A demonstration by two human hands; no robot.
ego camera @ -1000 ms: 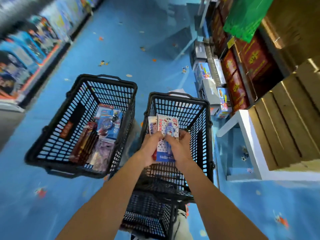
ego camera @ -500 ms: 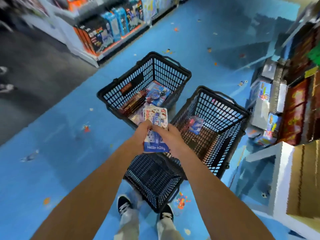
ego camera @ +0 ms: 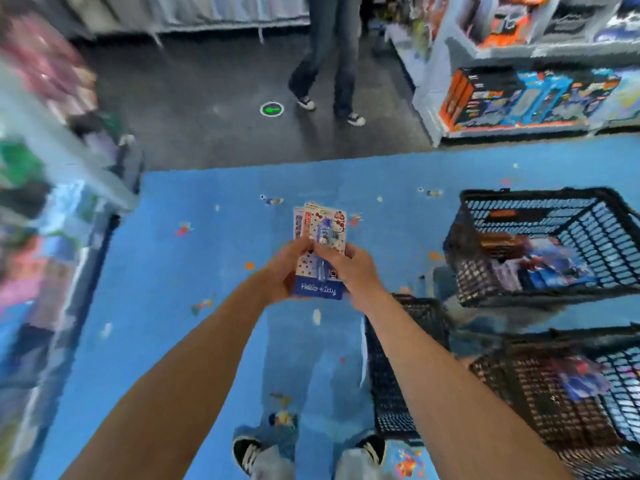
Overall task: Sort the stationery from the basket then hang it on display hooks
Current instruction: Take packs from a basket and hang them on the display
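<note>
While I stand on the blue floor (ego camera: 166,271), both my hands hold a small stack of carded stationery packs (ego camera: 325,226) out in front of me.

My left hand (ego camera: 282,271) grips the stack's left side, thumb on the front and fingers curled behind; my right hand (ego camera: 351,268) pinches the front pack from the right, its fingers (ego camera: 329,252) meeting beside the clear blister. The front card has a blue bottom strip reading "Hello Kitty", and a second card peeks out behind it on the left. The packs hang in the air over the floor, well apart from the far basket (ego camera: 540,195) with packaged goods, the near basket (ego camera: 519,344) and a third basket (ego camera: 391,368) just beside my right forearm.
</note>
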